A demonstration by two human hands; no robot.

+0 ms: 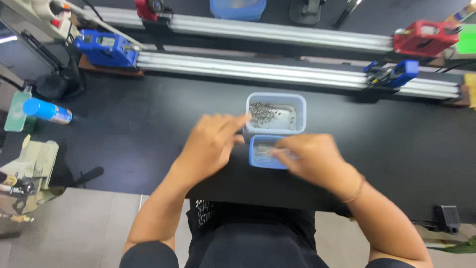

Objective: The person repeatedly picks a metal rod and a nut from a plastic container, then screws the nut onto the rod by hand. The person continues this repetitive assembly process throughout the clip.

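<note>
You are picking small metal parts: your left hand (210,144), fingers loosely spread, reaches to 1 o'clock toward the big tub (276,113). Your right hand (312,158) covers the small tub (263,153) just below; its grip I cannot tell. Next calls for a fine pinch.

The person wears a black short-sleeved shirt (248,233) with a small white print (204,214) on the chest, too blurred to make out. Both forearms are bare. A thin reddish-brown band (356,190) circles the wrist of the right hand (312,158); the left hand (210,144) wears nothing.
</note>
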